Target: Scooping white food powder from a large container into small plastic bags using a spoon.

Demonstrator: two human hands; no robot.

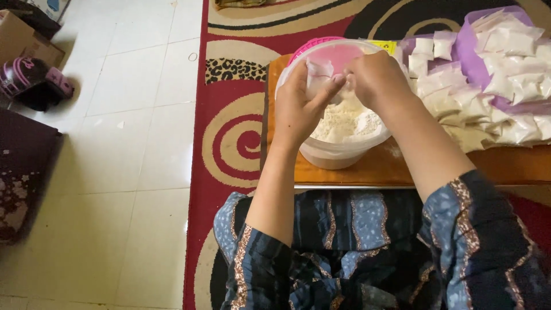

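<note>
Both hands over the clear tub (338,152) of white powder on the table (402,166). Left hand (295,109) & right hand (376,77) each have a pinch grip closed on a small clear plastic bag (320,72), thin, crumpled, held just above the powder. Pile of filled white packets (488,86) to the right.

Showing 2 hands (298,109) (376,77), 1 small clear bag (319,72), 1 plastic tub of white powder (344,146), 1 pink lid (313,45), 1 helmet (31,80), and too many filled packets (488,86) for counting.
</note>
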